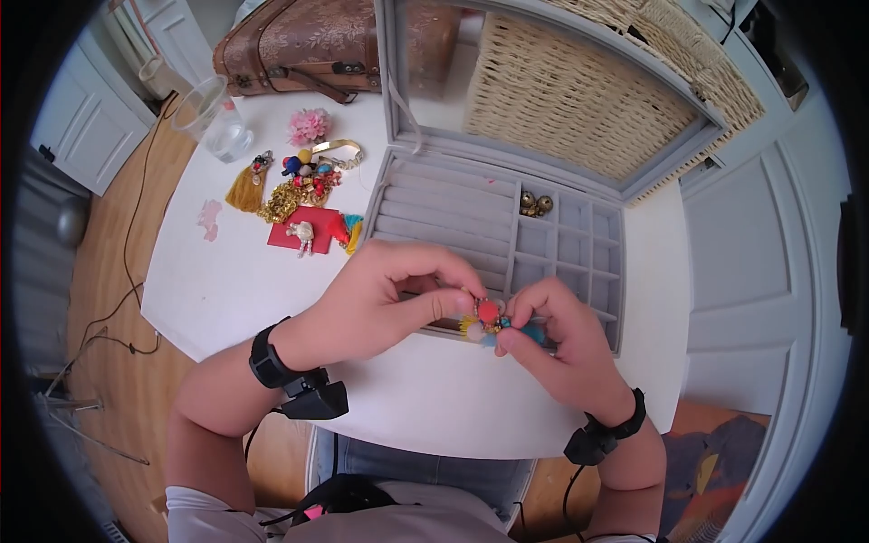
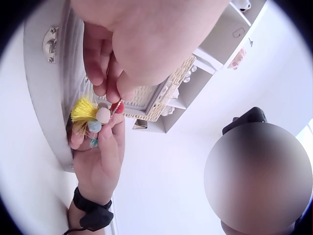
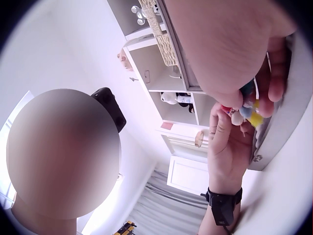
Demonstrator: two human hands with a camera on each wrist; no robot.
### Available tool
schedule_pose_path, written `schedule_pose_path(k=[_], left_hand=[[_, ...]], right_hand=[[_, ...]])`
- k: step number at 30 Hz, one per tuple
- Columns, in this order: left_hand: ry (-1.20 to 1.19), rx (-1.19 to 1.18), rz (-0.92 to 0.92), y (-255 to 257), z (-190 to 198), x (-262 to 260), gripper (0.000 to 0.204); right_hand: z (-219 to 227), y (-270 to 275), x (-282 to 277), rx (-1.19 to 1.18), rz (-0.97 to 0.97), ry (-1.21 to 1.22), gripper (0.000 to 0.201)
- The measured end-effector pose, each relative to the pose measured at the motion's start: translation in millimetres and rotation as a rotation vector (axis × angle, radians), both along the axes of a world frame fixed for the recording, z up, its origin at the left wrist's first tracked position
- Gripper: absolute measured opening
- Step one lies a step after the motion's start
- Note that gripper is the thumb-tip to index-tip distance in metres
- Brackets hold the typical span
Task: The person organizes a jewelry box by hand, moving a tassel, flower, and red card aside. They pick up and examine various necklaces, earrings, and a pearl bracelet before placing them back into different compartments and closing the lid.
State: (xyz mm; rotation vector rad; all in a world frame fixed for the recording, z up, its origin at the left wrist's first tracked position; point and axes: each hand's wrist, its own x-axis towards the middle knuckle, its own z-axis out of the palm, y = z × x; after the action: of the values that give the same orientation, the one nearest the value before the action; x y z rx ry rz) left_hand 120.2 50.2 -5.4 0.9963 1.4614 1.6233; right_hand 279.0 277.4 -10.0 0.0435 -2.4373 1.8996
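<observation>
In the head view, both hands meet over the front edge of a grey jewellery box (image 1: pixel 620 271) with its glass lid raised. Between them is a colourful beaded piece of jewellery with tassels (image 1: pixel 489 313), showing a red disc, pale balls, a yellow tassel and blue parts. My left hand (image 1: pixel 385 294) pinches its red end between thumb and fingertips. The right hand (image 1: pixel 568 348) grips the blue end with thumb and curled fingers. In the left wrist view, the yellow tassel (image 2: pixel 84 109) fans out beside a pale ball (image 2: pixel 103 115). Fingers hide part of the piece.
Two bronze-coloured round pieces (image 1: pixel 536 204) lie in one compartment. Left of the box are a heap of jewellery (image 1: pixel 303 185), a gold tassel (image 1: pixel 244 190), a red card (image 1: pixel 323 237), a pink flower (image 1: pixel 309 126) and clear cups (image 1: pixel 226 136). A brown case (image 1: pixel 299 45) and woven basket (image 1: pixel 543 100) stand behind.
</observation>
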Motion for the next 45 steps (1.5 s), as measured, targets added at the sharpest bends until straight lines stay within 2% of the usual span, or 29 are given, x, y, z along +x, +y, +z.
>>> schedule_pose_path(k=[3,10,12,13,15,16,18,19,20,22,24,25,27,28,30,31,33,34,36,40,42,43,45], left_hand=[[-0.040,0.005,0.068,0.8,-0.8,1.2,0.014],[-0.095,0.023,0.151,-2.4,6.9,1.5,0.016],[-0.093,0.024,0.181,-3.3,6.9,-1.6,0.017],[-0.091,0.026,0.211,-3.4,7.5,-3.3,0.017],[-0.017,0.017,0.175,-4.4,7.8,-2.4,0.017],[0.054,0.002,0.137,-4.3,8.0,-1.2,0.016],[0.137,0.006,0.083,-1.7,11.6,3.8,0.015],[0.193,0.000,0.030,-0.7,12.2,7.0,0.015],[0.248,-0.008,-0.025,0.4,11.4,10.4,0.015],[0.227,-0.020,-0.001,1.2,9.8,13.6,0.018],[0.315,-0.048,-0.008,0.6,11.5,12.0,0.018],[0.315,-0.047,-0.012,1.6,10.9,12.4,0.018],[0.347,-0.004,0.118,4.3,9.5,12.9,0.019],[0.349,-0.001,0.116,5.6,9.8,12.9,0.019],[0.350,-0.014,0.285,6.5,10.4,13.2,0.019],[0.350,-0.011,0.287,4.2,9.8,9.9,0.019],[0.349,-0.072,0.186,-0.3,8.1,-1.2,0.018],[0.350,-0.066,0.189,0.1,7.2,-2.2,0.018],[0.377,-0.065,0.212,0.5,5.1,-4.9,0.014],[0.349,-0.079,0.213,0.8,-1.9,-9.3,0.012],[0.374,-0.116,0.202,0.9,-2.0,-10.5,0.011],[0.370,-0.119,0.204,0.5,-1.3,-10.6,0.011],[0.382,-0.139,0.180,0.8,1.1,-11.0,0.010]], right_hand=[[11.5,-3.7,0.0,-0.105,-0.036,-0.071,0.019],[12.6,2.5,-0.2,-0.086,-0.083,-0.123,0.019],[8.9,5.9,-3.6,0.113,-0.187,0.000,0.026],[7.9,5.8,-5.0,0.116,-0.185,0.003,0.026],[7.8,5.0,-7.4,0.382,-0.300,0.310,0.033],[12.2,3.2,-8.0,0.387,-0.297,0.315,0.033],[23.0,-4.6,-6.8,0.421,-0.139,0.407,0.040],[22.9,-10.2,-6.4,0.422,-0.139,0.407,0.040],[21.8,-16.9,-6.0,0.351,-0.074,0.367,0.040],[18.2,-20.4,-2.3,0.273,-0.017,0.322,0.041],[13.2,-17.7,2.5,0.335,-0.095,0.138,0.039],[9.5,-15.0,2.5,0.335,-0.099,0.137,0.039],[2.7,-6.9,-1.5,0.102,-0.242,0.090,0.032],[4.3,0.5,-4.5,0.104,-0.245,0.093,0.032],[11.0,23.8,-14.1,0.235,-0.357,0.173,0.022],[12.5,37.5,-17.8,0.237,-0.355,0.174,0.022],[13.2,64.8,-26.9,0.572,-0.458,0.317,0.020],[10.8,72.1,-31.4,0.578,-0.455,0.321,0.020],[6.2,82.0,-40.8,0.610,-0.624,0.232,0.024],[4.7,84.0,-53.5,0.778,-0.481,0.224,0.036],[-1.3,79.9,-55.6,0.376,-0.540,0.182,0.034],[-1.6,79.7,-56.0,0.375,-0.536,0.178,0.034],[0.4,80.4,-55.8,0.546,-0.549,0.279,0.031]])
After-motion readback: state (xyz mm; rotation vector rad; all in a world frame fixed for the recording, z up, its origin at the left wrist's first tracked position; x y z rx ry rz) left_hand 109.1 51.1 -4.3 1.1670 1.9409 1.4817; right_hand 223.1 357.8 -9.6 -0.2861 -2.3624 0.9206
